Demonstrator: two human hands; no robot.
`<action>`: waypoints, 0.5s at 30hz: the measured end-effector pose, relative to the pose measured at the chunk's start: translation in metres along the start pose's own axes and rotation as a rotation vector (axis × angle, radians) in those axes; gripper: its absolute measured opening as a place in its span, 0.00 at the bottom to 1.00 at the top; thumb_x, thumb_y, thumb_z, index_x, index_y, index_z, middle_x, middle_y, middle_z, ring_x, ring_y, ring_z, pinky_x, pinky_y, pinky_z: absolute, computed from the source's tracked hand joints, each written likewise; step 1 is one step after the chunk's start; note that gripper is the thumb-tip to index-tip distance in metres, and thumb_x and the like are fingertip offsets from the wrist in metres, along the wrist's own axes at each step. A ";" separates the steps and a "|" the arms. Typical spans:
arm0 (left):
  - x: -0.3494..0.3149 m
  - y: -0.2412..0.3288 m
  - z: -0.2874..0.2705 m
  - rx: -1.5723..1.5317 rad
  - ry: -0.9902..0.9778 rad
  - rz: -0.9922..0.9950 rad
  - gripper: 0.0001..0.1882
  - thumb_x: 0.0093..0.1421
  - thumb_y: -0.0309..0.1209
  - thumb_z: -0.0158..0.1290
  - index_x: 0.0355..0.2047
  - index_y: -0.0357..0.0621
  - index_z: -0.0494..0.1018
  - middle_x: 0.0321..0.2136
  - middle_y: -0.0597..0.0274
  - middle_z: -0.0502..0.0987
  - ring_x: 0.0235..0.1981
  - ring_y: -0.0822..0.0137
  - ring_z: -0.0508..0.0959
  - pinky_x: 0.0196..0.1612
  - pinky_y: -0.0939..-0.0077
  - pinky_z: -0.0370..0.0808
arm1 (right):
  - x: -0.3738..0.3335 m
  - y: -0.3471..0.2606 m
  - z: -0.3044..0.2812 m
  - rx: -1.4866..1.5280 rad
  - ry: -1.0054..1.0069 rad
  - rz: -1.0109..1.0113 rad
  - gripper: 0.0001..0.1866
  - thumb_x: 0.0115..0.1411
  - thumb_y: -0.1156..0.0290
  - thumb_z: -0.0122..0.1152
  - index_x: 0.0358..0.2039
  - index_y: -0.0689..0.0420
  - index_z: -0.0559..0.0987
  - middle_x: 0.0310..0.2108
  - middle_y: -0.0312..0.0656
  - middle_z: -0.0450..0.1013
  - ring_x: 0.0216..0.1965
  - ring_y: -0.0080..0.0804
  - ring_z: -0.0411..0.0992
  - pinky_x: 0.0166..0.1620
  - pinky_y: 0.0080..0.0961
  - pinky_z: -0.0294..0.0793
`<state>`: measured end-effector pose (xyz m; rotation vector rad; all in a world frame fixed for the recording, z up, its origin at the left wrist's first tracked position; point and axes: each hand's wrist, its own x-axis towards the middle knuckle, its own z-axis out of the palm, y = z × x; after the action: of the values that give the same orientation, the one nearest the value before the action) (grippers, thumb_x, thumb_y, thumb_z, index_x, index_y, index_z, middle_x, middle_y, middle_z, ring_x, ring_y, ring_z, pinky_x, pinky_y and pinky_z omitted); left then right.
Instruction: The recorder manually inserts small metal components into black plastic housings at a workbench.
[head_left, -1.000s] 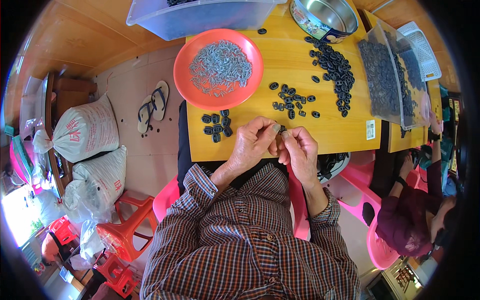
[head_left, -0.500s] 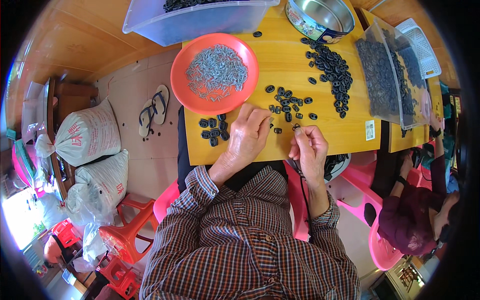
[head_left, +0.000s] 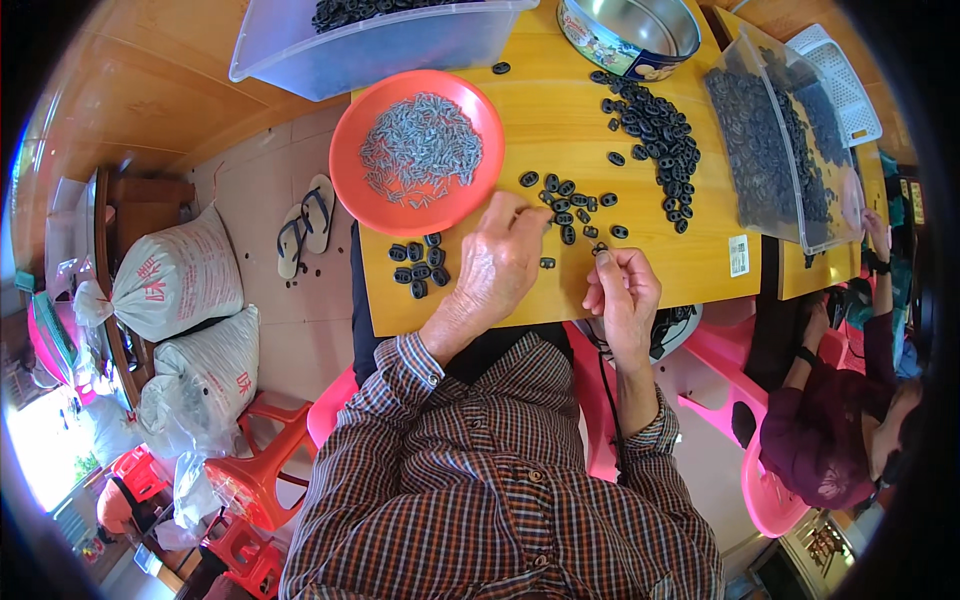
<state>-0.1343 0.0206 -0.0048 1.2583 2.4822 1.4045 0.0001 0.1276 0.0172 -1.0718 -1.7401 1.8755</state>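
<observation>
My left hand point(head_left: 500, 255) is closed with thumb and forefinger together, beside a loose cluster of small black oval two-holed pieces point(head_left: 568, 188). Whatever lies in its fingertips is too small to make out. To the right, my right hand point(head_left: 625, 292) pinches a small black piece point(head_left: 600, 247) at the tips of thumb and forefinger. A black cord point(head_left: 610, 395) hangs below that hand. Past my left hand, a red plastic plate point(head_left: 345, 150) carries a heap of small grey metal pieces point(head_left: 422, 150) that look like springs. More black pieces point(head_left: 418, 264) lie grouped left of my left wrist.
A longer pile of black pieces point(head_left: 660, 140) covers the table's right side. A clear bin point(head_left: 375, 58), a round tin point(head_left: 612, 50) and a second bin of black parts point(head_left: 765, 150) stand around. Another person point(head_left: 815, 440) sits at right; sacks point(head_left: 180, 265) rest on the floor.
My left fingertips have moved slightly away from me, toward the black pieces. My right hand keeps its pinch nearly in place. The view has shifted a little, so the plate appears farther left.
</observation>
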 end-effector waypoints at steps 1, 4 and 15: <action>0.001 0.001 0.003 -0.020 -0.015 0.041 0.08 0.53 0.20 0.55 0.35 0.38 0.75 0.32 0.56 0.71 0.30 0.56 0.77 0.31 0.67 0.75 | 0.000 0.000 0.000 0.000 0.010 -0.005 0.08 0.64 0.69 0.53 0.30 0.60 0.72 0.21 0.33 0.70 0.15 0.13 0.64 0.19 0.10 0.61; 0.003 0.004 0.006 -0.004 -0.081 0.096 0.10 0.51 0.20 0.56 0.35 0.39 0.76 0.31 0.57 0.71 0.31 0.57 0.76 0.31 0.67 0.75 | 0.001 0.002 -0.001 0.011 0.014 -0.009 0.08 0.64 0.69 0.53 0.30 0.60 0.72 0.21 0.33 0.69 0.15 0.13 0.64 0.19 0.10 0.60; 0.006 0.009 0.009 0.182 -0.213 0.201 0.12 0.49 0.24 0.55 0.36 0.41 0.76 0.30 0.59 0.67 0.33 0.59 0.72 0.30 0.66 0.73 | 0.002 0.002 -0.002 0.033 0.018 -0.010 0.08 0.64 0.69 0.52 0.30 0.60 0.72 0.21 0.33 0.69 0.15 0.13 0.64 0.19 0.10 0.61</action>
<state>-0.1291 0.0331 -0.0012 1.6373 2.4391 1.0273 0.0008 0.1300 0.0149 -1.0617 -1.6960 1.8764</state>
